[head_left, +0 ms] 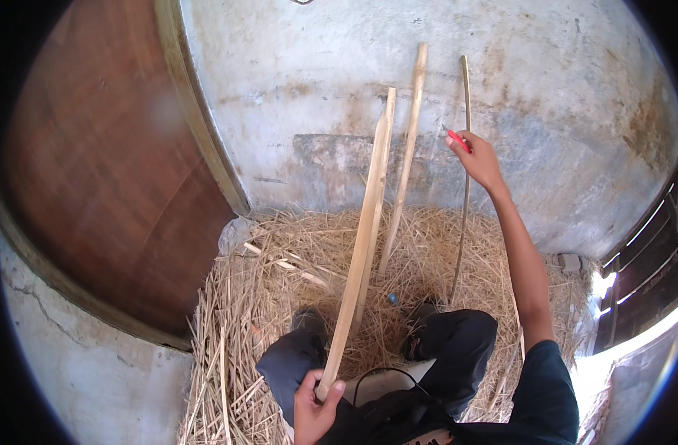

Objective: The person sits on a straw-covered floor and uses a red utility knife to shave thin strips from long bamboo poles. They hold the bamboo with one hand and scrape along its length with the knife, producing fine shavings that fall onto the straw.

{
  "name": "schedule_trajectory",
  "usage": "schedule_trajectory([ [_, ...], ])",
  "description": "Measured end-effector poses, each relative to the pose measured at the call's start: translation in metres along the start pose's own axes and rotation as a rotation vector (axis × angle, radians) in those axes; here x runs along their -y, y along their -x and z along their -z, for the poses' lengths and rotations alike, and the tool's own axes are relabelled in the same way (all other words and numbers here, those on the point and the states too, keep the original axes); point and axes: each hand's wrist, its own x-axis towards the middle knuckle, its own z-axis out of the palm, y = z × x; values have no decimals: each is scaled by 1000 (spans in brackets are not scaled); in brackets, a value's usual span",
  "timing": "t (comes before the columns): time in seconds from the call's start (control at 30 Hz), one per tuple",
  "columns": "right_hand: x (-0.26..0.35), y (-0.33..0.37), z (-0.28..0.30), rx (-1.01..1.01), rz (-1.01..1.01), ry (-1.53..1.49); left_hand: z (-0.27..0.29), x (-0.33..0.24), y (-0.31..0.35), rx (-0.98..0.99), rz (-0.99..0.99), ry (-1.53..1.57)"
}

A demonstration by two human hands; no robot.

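Observation:
My left hand point(314, 404) grips the lower end of a long pale wooden strip point(361, 245) that slants up toward the wall. My right hand point(476, 157) is stretched out to the wall and holds a small red-handled tool point(457, 139) against a thin stick point(466, 178) leaning there. Two more pale strips point(407, 159) lean on the wall between my hands. My knees in dark trousers point(457, 348) are bent over the straw.
Dry straw point(279, 282) covers the floor. A stained concrete wall point(547, 89) stands ahead, a brown wooden door point(109, 163) to the left. A small blue object point(392, 299) lies in the straw. Dark slats point(643, 274) are at the right.

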Motion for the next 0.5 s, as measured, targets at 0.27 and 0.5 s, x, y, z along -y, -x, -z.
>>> schedule_trajectory([
  [0.27,101,182,16,363,0,-808,-17,-49,-40,324,150,379],
  [0.5,103,239,2,490,-127,-1209,-36,-58,-49,418,-1,212],
])
